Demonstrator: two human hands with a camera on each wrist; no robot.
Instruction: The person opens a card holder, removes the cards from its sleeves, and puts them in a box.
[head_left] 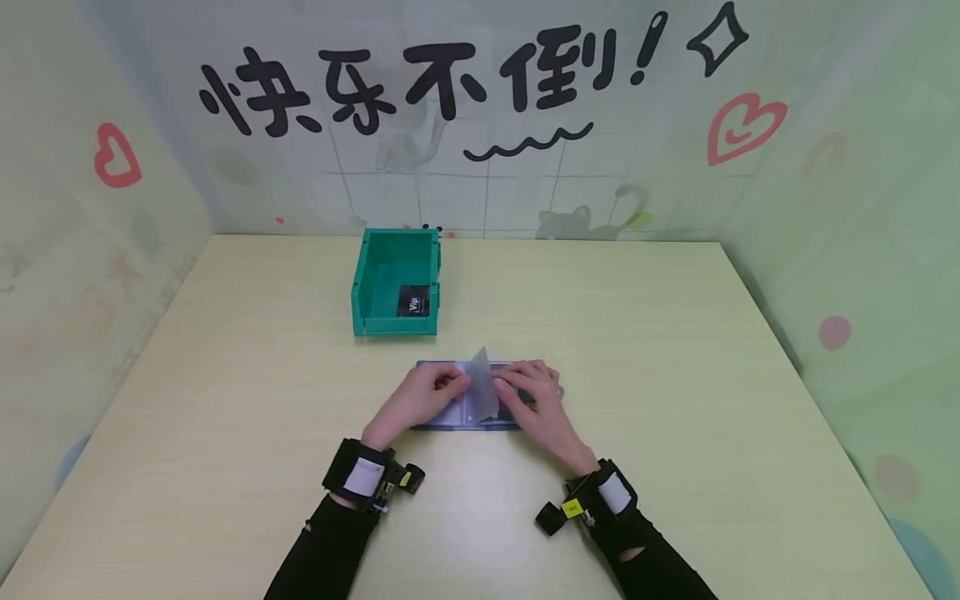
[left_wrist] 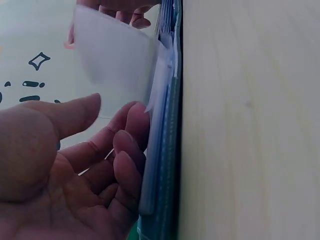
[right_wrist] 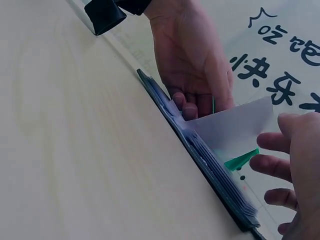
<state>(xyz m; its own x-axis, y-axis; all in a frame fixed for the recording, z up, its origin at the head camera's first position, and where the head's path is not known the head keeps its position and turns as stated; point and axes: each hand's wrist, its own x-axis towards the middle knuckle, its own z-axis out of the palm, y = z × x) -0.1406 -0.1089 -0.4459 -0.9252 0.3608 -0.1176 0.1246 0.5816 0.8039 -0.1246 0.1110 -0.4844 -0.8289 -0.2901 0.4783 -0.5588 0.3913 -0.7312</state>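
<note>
A card holder (head_left: 452, 418) with clear plastic pages lies spread open on the table. One translucent page (head_left: 482, 387) stands up from its middle, between the two hands. My left hand (head_left: 422, 400) is at the left half; its loosely bent fingertips rest against the pages in the left wrist view, and the thumb stands apart from them. Over the right half is my right hand (head_left: 542, 410), its fingers spaced apart. In the right wrist view, the right thumb (right_wrist: 290, 122) is close to the free edge of the raised page, with nothing gripped.
Behind the card holder stands a green open bin (head_left: 358, 287) with a black card (head_left: 413, 301) marked Vip inside. Printed panels (head_left: 847, 275) border the pale wooden table (head_left: 675, 375) at the back and both sides. Each wrist wears a strapped camera (head_left: 551, 518).
</note>
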